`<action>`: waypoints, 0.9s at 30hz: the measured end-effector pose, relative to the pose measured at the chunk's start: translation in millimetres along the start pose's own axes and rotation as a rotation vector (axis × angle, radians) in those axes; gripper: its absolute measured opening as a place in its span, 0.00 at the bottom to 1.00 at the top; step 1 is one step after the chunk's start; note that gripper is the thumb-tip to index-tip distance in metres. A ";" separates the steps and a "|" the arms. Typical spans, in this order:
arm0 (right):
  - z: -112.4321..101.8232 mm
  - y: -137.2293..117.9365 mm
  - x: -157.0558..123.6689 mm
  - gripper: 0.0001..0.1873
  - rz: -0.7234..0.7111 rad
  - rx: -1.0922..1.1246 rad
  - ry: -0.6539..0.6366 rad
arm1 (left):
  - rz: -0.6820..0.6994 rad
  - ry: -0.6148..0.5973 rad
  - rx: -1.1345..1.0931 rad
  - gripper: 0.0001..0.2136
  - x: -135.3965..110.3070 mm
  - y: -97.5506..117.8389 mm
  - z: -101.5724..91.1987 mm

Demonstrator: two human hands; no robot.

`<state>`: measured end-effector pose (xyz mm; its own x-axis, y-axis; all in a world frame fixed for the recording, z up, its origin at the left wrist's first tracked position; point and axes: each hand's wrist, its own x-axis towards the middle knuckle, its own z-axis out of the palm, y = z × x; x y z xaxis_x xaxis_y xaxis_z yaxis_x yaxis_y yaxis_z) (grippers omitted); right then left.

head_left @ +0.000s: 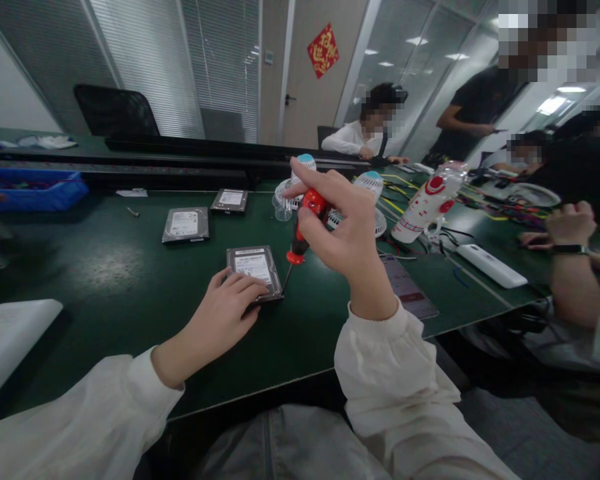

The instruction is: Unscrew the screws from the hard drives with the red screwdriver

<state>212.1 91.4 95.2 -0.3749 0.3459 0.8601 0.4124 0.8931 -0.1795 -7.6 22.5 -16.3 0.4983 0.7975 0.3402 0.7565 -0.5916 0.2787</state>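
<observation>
A hard drive (253, 265) with a white label lies flat on the green table (105, 280). My left hand (225, 313) rests on its near edge, fingers stretched flat over it. My right hand (343, 230) is closed round the red and black handle of a screwdriver (305, 223). The screwdriver stands nearly upright, and its thin shaft points down to the drive's right near corner.
Two more hard drives (185, 224) (229, 200) lie farther back. Small white fans (373, 183), a clear cup (283, 207), a red and white bottle-shaped gadget (427, 203), a white remote-like bar (490, 265) and cables sit to the right. A co-worker's hand (573, 223) is at far right.
</observation>
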 end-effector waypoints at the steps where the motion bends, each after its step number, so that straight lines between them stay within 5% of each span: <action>1: -0.2 -1.0 0.2 0.25 -0.006 0.000 -0.005 | 0.001 0.001 0.000 0.15 0.0 0.1 0.0; 9: 7.2 -5.2 3.5 0.17 -0.051 0.013 0.007 | -0.005 -0.012 0.013 0.15 0.6 -0.2 0.5; 27: 1.2 -8.9 2.4 0.18 -0.011 0.075 -0.020 | -0.005 -0.001 0.009 0.13 -0.5 3.0 -1.1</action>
<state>206.5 84.6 98.3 -0.3961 0.3411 0.8525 0.3449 0.9157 -0.2061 -6.1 20.2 -14.7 0.4951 0.8003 0.3384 0.7626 -0.5868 0.2721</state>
